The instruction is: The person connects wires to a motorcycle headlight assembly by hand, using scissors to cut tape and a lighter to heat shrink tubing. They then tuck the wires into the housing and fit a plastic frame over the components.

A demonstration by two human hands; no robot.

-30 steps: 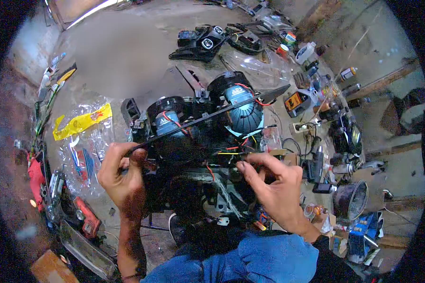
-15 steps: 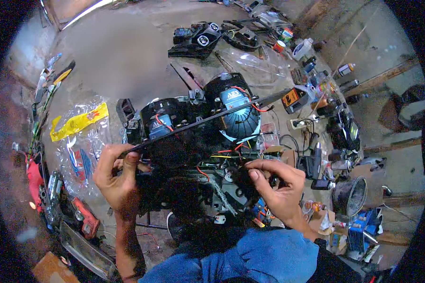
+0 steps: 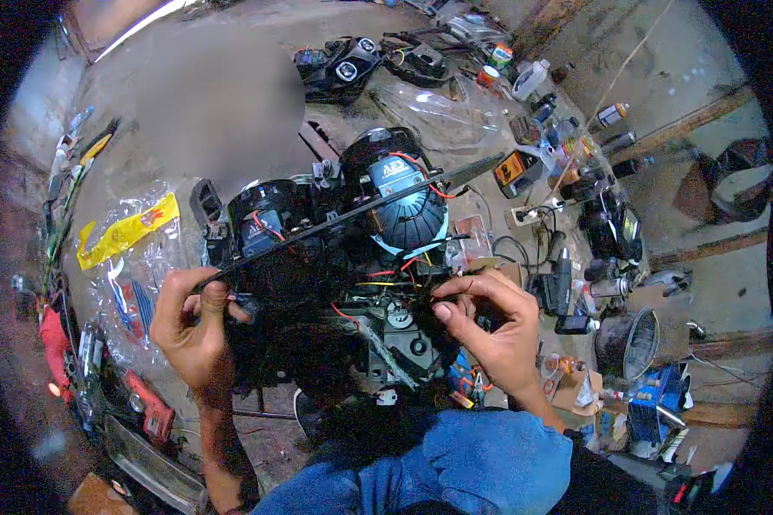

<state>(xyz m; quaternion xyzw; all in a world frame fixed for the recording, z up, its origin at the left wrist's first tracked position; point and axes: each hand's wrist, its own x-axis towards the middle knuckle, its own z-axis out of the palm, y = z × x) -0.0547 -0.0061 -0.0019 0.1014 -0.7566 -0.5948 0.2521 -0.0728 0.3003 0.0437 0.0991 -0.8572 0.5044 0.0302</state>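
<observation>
My left hand point(image 3: 193, 330) is closed, thumb and fingers pinching the near end of a long, narrow black strip point(image 3: 352, 212). The strip slants up to the right, across the front of two round black lamp housings. The right housing point(image 3: 412, 219) carries a blue AES box with red wires, and the left one has a similar blue AES box point(image 3: 262, 230). At the right side of the dark assembly point(image 3: 395, 330), my right hand point(image 3: 494, 330) has its thumb and forefinger pinched together. Whatever they hold is too dark to make out. Red and yellow wires run between the hands.
A yellow-printed plastic bag point(image 3: 133, 227) lies on the floor at left, with a red power tool point(image 3: 149, 403) below it. Bottles, a black and orange box point(image 3: 515, 172), a round bucket point(image 3: 631, 343) and cables crowd the right. More headlight parts point(image 3: 339, 69) sit at the back.
The whole view has shifted, so the scene and both hands appear further left. My left hand still pinches the strip, and my right fingers stay together beside the assembly.
</observation>
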